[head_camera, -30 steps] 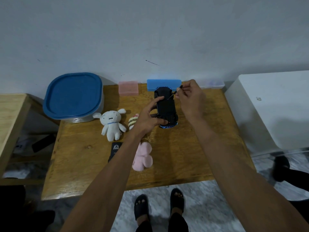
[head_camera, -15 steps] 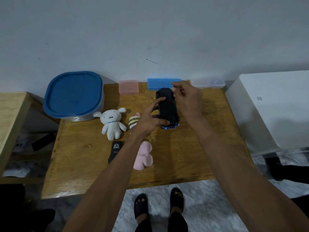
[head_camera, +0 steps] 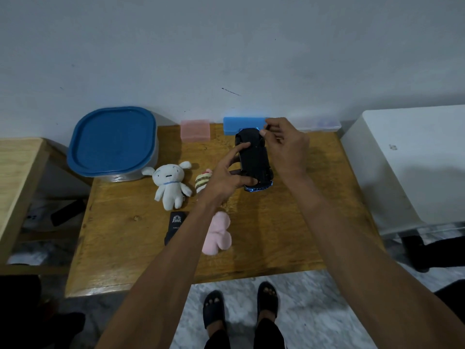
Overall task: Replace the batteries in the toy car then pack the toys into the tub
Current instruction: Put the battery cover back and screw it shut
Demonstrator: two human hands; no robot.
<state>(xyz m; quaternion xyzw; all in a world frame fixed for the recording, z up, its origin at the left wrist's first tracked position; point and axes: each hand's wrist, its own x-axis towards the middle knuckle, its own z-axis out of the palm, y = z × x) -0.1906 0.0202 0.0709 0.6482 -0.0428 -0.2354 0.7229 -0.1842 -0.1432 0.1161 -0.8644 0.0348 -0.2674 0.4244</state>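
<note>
— What has changed?
— Little: the right hand (head_camera: 286,144) stays pinched at the far end of the glossy black toy car (head_camera: 254,161) (what it pinches, I cannot tell).
— And the car?
— On the wooden table (head_camera: 289,235), long axis pointing away, blue-edged end nearest; the left hand (head_camera: 226,177) grips its side.
</note>
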